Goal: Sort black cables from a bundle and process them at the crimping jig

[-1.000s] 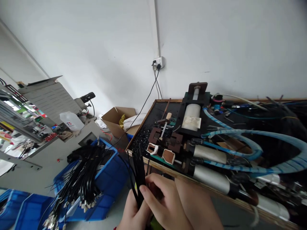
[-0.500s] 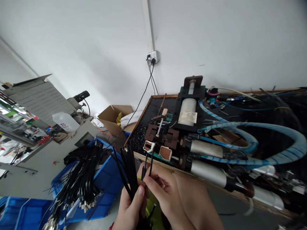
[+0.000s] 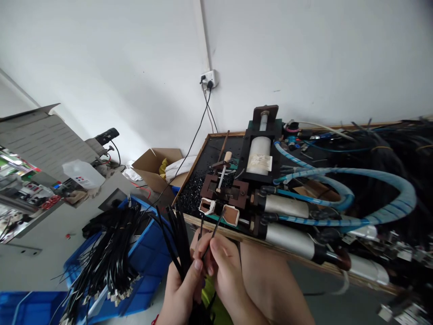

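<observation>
A bundle of flat black cables [image 3: 180, 239] stands upright in my left hand [image 3: 185, 283], which is closed around it with the thumb across the front. My right hand [image 3: 225, 266] is closed just to the right, pinching a single black cable [image 3: 218, 223] whose end leans up and to the right. That end shows in front of the brown, white-edged pad [image 3: 232, 215] of the bench machine. Another short black end rises between the two hands. Below the fingers, the lower lengths of the cables are mostly hidden.
Metal cylinders [image 3: 289, 239] and blue-wrapped hoses [image 3: 389, 216] line the wooden-edged bench. Black scraps [image 3: 193, 192] lie beside the clamp [image 3: 225, 189]. At left, a blue crate [image 3: 145, 266] carries many cables with metal connectors. A cardboard box [image 3: 152, 167] stands behind it.
The view has shifted slightly. The cable in my right hand has tilted from nearly upright to leaning right, and the right fingers have curled around it. My left hand keeps its bundle.
</observation>
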`<state>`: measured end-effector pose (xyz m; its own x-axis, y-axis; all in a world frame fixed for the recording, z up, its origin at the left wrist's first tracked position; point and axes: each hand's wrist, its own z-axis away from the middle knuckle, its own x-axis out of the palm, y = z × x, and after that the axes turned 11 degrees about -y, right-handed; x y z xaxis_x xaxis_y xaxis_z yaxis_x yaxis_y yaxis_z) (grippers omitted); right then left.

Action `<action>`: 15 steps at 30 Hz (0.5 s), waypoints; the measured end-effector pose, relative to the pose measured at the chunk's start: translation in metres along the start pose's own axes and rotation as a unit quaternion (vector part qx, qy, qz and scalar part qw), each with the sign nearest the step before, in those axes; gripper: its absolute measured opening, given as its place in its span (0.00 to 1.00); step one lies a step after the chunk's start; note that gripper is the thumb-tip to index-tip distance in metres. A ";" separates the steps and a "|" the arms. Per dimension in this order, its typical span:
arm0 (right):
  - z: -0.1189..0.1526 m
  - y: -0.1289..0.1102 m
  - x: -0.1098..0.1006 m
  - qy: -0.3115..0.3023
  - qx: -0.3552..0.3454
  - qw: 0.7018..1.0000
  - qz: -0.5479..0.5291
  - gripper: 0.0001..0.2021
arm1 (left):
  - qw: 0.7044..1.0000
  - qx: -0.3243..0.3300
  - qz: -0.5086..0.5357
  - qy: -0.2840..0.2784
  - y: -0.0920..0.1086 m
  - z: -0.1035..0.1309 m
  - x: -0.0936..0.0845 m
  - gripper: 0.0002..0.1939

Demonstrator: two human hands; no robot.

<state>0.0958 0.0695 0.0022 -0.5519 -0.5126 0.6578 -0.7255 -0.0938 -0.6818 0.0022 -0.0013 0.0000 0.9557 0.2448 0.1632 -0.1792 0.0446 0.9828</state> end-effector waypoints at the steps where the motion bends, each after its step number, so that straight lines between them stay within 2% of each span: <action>1: -0.003 0.003 0.000 0.001 -0.002 1.000 -0.009 0.24 | 1.000 -0.001 0.001 -0.004 -0.001 -0.004 -0.002 0.26; 4: -0.011 0.010 -0.002 -0.005 0.010 0.999 -0.053 0.21 | 1.000 0.005 -0.010 -0.028 -0.003 -0.016 -0.009 0.29; 6: -0.015 0.012 -0.003 -0.008 0.030 0.997 -0.067 0.21 | 1.000 0.007 -0.017 -0.016 -0.003 -0.022 -0.011 0.30; 10: -0.015 0.014 -0.002 0.036 0.038 0.997 -0.060 0.21 | 0.999 0.008 -0.050 -0.008 0.002 -0.025 -0.004 0.32; 12: -0.012 0.017 0.000 0.065 0.034 0.994 -0.084 0.21 | 0.997 0.032 -0.071 0.018 0.007 -0.025 0.003 0.30; 15: -0.007 0.023 0.003 0.121 0.016 0.982 -0.142 0.20 | 0.985 0.089 -0.117 0.087 0.013 -0.026 0.009 0.27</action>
<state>0.0752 0.0716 -0.0094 -0.4139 -0.2446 0.8768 -0.8527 -0.2330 -0.4675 0.0027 0.0267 0.0118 0.9087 0.4115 -0.0708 0.0991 -0.0476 0.9939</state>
